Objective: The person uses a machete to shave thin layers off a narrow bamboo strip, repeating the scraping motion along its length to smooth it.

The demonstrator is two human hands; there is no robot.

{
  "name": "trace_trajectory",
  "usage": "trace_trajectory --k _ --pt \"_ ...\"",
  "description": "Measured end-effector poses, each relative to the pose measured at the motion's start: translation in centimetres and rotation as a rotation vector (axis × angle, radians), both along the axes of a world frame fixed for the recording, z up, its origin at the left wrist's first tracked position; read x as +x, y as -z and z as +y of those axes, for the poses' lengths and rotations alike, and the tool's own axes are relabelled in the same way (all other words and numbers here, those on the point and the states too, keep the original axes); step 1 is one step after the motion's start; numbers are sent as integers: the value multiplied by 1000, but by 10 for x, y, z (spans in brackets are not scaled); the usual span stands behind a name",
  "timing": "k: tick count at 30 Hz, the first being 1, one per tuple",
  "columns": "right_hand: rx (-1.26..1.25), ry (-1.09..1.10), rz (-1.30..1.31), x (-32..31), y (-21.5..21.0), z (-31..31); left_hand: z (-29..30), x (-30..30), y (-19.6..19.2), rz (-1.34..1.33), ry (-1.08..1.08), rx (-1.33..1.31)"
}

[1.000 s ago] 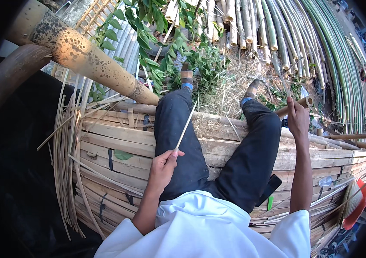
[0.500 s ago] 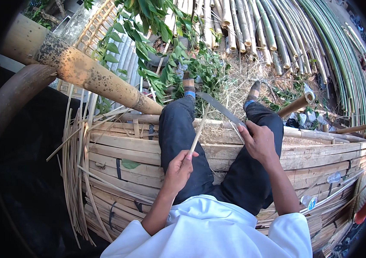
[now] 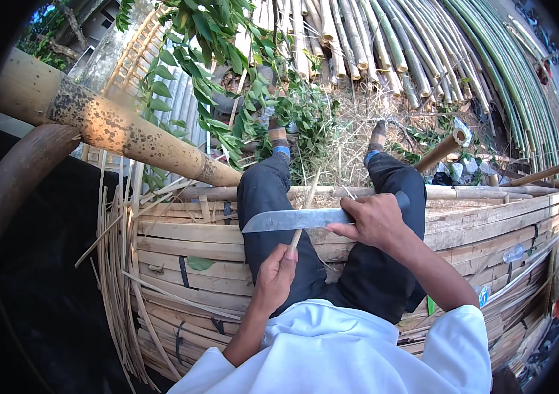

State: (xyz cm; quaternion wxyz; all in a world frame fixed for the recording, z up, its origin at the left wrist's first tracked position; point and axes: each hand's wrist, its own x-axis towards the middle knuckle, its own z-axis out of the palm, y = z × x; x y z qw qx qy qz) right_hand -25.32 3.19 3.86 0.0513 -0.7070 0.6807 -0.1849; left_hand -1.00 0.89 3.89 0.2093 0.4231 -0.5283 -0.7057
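Note:
A thin bamboo strip (image 3: pixel 296 238) stands up out of my left hand (image 3: pixel 274 279), which is closed round its lower end with the thumb along it. My right hand (image 3: pixel 373 221) grips a machete (image 3: pixel 279 220) by its handle, mostly hidden in the fist. Its broad grey blade points left and lies across the strip just above my left fingers. Both hands are over my lap, between my dark-trousered knees.
I sit on stacked, tied bamboo slats (image 3: pixel 187 231). A thick bamboo pole (image 3: pixel 141 134) slants in at left, above a bundle of thin strips (image 3: pixel 114 282). Leafy branches (image 3: pixel 210 79) hang ahead; cut bamboo poles (image 3: pixel 384 46) lie beyond. A cut bamboo end (image 3: pixel 442 151) juts up at right.
My right hand has swung the machete from pointing away and up-left to lying nearly level across the bamboo strip. My left hand keeps its hold, almost in the same place.

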Motion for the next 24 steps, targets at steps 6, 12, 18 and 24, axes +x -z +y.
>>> trace_trajectory --k 6,12,18,24 --pt "151 397 -219 -47 0 -5 4 10 4 103 59 120" --pt "-52 103 -280 2 4 20 -7 -4 -2 55 54 294" --pt "-84 -103 -138 18 2 20 2 -7 -11 137 77 303" --pt "-86 48 -114 -17 10 14 0 -16 -18 119 73 350"
